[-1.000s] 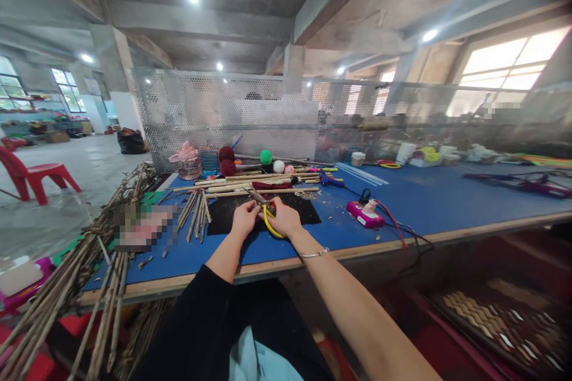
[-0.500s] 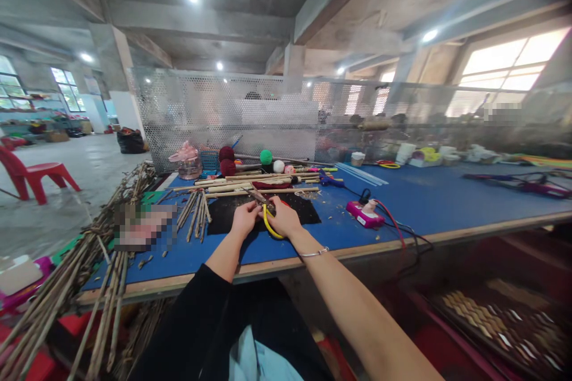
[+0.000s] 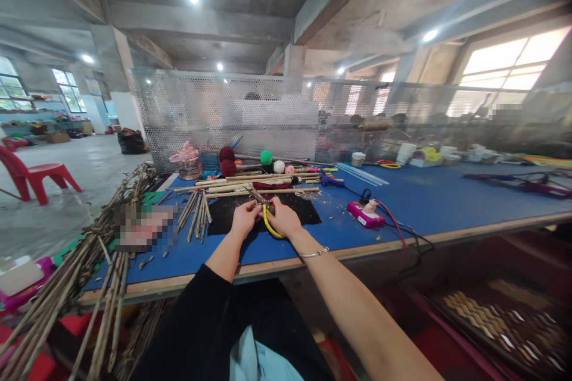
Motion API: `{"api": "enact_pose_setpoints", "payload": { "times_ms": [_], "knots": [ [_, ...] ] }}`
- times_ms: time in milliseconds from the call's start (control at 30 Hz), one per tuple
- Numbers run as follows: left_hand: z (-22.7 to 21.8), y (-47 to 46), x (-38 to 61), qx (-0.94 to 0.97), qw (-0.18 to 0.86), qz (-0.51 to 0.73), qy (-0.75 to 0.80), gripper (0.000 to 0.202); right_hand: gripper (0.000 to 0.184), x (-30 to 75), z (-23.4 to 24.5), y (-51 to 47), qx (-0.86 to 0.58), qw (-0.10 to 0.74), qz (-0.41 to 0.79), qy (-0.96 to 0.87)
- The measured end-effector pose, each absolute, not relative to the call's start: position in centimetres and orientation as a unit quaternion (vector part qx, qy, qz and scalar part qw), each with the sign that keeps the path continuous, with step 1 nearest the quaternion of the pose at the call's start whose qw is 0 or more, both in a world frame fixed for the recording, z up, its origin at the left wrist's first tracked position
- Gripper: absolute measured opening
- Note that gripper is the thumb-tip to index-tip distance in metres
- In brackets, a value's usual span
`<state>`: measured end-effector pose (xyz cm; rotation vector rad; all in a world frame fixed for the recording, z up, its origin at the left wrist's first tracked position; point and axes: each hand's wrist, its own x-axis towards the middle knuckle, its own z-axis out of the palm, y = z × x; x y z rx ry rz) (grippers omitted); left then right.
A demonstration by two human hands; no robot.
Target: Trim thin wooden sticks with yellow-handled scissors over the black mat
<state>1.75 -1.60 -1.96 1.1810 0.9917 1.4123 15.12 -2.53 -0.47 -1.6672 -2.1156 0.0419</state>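
My right hand (image 3: 286, 218) is closed around scissors with yellow handles (image 3: 270, 227), their blades pointing up and to the left. Close by on the left, my left hand (image 3: 245, 218) has its fingers pinched together near the blades; what it holds is too small to make out. Both hands are over a black cloth (image 3: 221, 214) strewn with small scraps. Just beyond lie light wooden sticks (image 3: 286, 191) and a dark red strip of material. Short cut twigs (image 3: 195, 214) rest at the left edge of the cloth.
A bundle of long twigs (image 3: 96, 250) hangs over the left table edge. Balls of yarn (image 3: 266, 158) sit at the back. A magenta power strip (image 3: 366, 214) with cables stands to the right on the blue table (image 3: 424, 202), near a blue glue gun (image 3: 329, 180).
Almost nothing differs. Both hands and the scissors keep their place over the black cloth, and the view has shifted only slightly.
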Motion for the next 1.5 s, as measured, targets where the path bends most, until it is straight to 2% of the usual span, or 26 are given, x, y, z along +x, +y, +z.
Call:
{"api": "enact_pose_setpoints", "payload": {
  "times_ms": [200,533,800,1000,1233,1500],
  "knots": [
    [-2.5,-1.0,1.6,0.489,0.489,0.59,0.417,0.046,0.052,15.3,-0.8,-2.1,-0.602,0.219,0.013,-0.768],
    [-3.2,-0.5,1.2,0.537,0.422,0.589,0.431,0.039,0.053,15.1,-0.6,-2.6,-0.603,0.228,0.0,-0.765],
    [-2.9,-0.7,1.4,0.525,0.462,0.574,0.425,0.038,0.048,15.0,-0.3,-2.8,-0.613,0.216,0.009,-0.76],
    [-2.9,-0.7,1.6,0.51,0.495,0.585,0.39,0.035,0.05,15.0,-0.3,-2.9,-0.607,0.238,0.029,-0.758],
    [-2.8,-0.9,1.3,0.539,0.456,0.563,0.429,0.033,0.053,15.1,-0.3,-2.9,-0.574,0.279,0.039,-0.769],
    [-2.4,-1.0,1.3,0.539,0.427,0.585,0.431,0.033,0.049,14.9,0.2,-3.2,-0.602,0.229,0.04,-0.764]
  ]
}}
